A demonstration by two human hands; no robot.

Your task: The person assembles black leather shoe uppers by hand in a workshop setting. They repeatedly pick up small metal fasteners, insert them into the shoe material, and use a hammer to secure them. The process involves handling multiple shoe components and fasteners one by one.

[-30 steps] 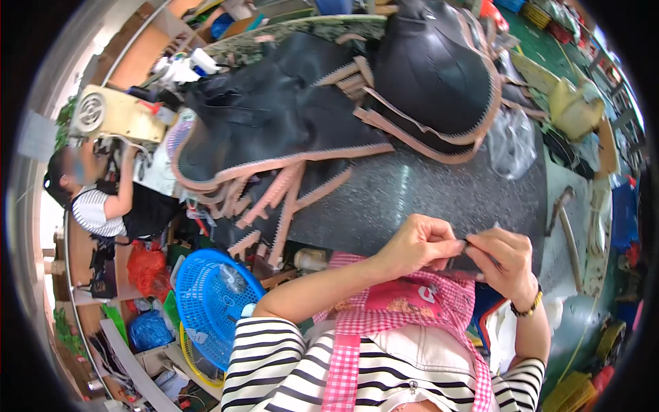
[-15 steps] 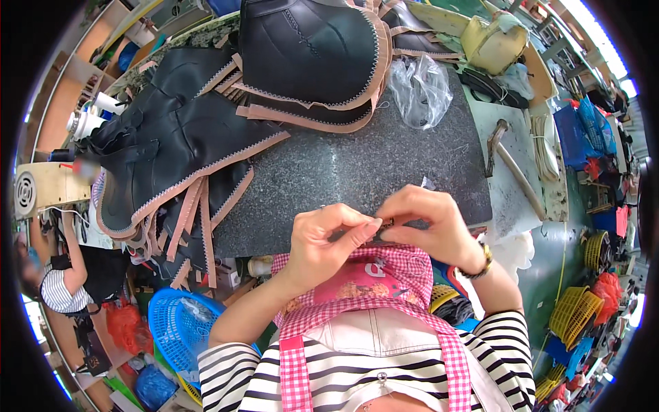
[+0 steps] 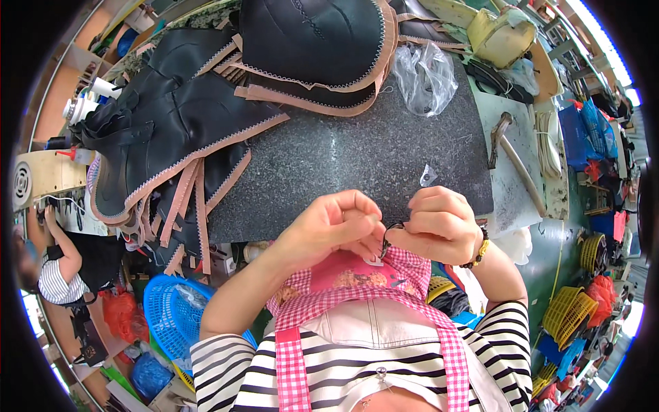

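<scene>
Over the front edge of the dark speckled work slab (image 3: 309,172), my two hands are close together in front of my apron. My right hand (image 3: 443,226) is closed, thumb against curled fingers, on a thin black cord-like loop (image 3: 386,235). The loop curves across to the fingertips of my left hand (image 3: 336,223). That hand is closed with its fingers curled and its thumb drawn in; what it pinches is hidden. A small clear plastic scrap (image 3: 429,176) lies on the slab just beyond my right hand.
Stacked black boot pieces (image 3: 158,137) with tan zigzag-stitched edges cover the left; more black pieces (image 3: 312,48) lie at the back. A clear plastic bag (image 3: 425,79) and a hammer (image 3: 515,161) are to the right. A blue basket (image 3: 171,319) stands lower left, near another person (image 3: 65,275).
My right hand has turned and curled its fingers closed, and the black loop shows more between my hands. The plastic scrap is now more visible. The view has shifted slightly.
</scene>
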